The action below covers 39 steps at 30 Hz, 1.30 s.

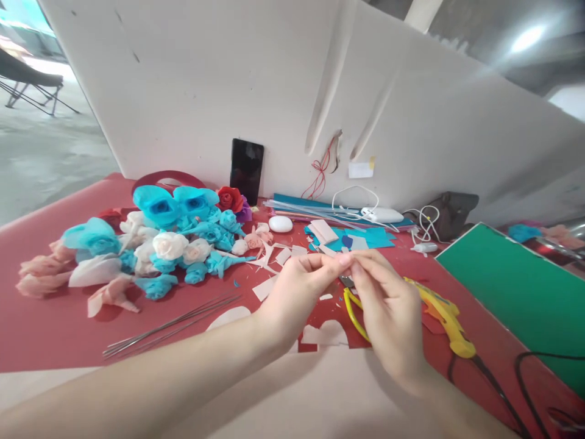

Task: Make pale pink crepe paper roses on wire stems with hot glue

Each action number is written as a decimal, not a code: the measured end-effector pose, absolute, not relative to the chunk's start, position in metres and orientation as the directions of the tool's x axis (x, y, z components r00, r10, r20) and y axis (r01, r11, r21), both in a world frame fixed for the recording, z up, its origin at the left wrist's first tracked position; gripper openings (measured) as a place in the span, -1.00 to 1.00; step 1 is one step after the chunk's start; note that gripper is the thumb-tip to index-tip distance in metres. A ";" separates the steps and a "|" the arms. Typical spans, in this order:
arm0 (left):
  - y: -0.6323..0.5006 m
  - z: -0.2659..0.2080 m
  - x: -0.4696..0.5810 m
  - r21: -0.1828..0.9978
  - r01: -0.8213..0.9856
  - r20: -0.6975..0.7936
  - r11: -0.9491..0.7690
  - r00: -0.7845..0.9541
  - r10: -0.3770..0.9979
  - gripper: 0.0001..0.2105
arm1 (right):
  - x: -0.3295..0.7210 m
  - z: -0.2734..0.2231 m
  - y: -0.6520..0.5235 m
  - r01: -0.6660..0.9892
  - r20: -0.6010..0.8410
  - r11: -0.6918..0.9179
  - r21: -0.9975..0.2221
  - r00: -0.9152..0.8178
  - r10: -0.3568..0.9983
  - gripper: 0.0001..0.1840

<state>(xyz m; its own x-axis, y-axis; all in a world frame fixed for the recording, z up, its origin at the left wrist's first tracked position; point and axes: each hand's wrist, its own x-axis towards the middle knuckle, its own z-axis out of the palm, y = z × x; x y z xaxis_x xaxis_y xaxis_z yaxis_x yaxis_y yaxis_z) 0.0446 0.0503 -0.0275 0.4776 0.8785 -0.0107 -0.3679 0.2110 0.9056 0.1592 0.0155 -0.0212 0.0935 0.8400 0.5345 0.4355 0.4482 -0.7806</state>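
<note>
My left hand and my right hand meet in front of me, thumbs and fingertips pinched close together. Whatever lies between the fingertips is too small or hidden to make out. Just below them is a tool with yellow handles, partly covered by my right hand. Pale paper petal shapes lie under my wrists on the red tabletop. Paper scraps are scattered beyond my left hand. A yellow glue gun rests to the right of my right hand.
Blue, white and pink crepe paper flowers are heaped at left, with metal wires in front. A phone leans on the pale wall. A white round case, glue sticks and a green board stand around.
</note>
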 end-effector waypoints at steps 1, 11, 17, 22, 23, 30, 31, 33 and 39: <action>0.050 -0.029 0.046 0.902 -0.372 -0.010 0.221 0.492 0.871 -0.67 | 0.159 -0.022 0.014 0.407 0.506 0.433 -0.804 0.087 0.858 -0.81; 0.058 -0.025 0.040 0.904 -0.393 0.059 0.168 0.505 0.861 -0.77 | 0.164 -0.019 0.018 0.166 0.303 0.298 -0.940 0.009 0.953 -0.69; 0.059 -0.024 0.037 0.926 -0.349 0.057 0.142 0.503 0.863 -0.85 | 0.172 -0.009 0.020 0.109 0.322 0.312 -0.944 0.097 0.942 -0.73; 0.060 -0.022 0.036 0.965 -0.262 0.091 0.036 0.454 0.886 -0.82 | 0.178 -0.006 0.022 0.163 0.345 0.323 -0.932 0.134 0.929 -0.77; 0.060 -0.021 0.035 0.974 -0.228 0.107 -0.005 0.439 0.892 -0.81 | 0.179 -0.006 0.022 0.175 0.347 0.322 -0.930 0.138 0.928 -0.77; 0.059 -0.014 0.029 0.893 0.021 0.410 -0.450 0.377 0.831 -0.88 | 0.182 -0.003 0.023 0.206 0.146 0.144 -0.968 -0.007 0.989 -0.75; 0.059 -0.014 0.028 0.860 0.044 0.456 -0.508 0.381 0.805 -0.88 | 0.181 -0.002 0.022 0.199 0.091 0.102 -0.975 -0.062 0.994 -0.71; 0.061 -0.015 0.027 0.796 0.075 0.530 -0.601 0.393 0.752 -0.86 | 0.179 0.000 0.021 0.180 0.004 0.033 -0.983 -0.158 0.987 -0.69; 0.062 -0.018 0.026 0.677 0.130 0.623 -0.724 0.423 0.658 -0.81 | 0.182 0.000 0.026 0.140 -0.092 -0.055 -0.989 -0.276 0.957 -0.85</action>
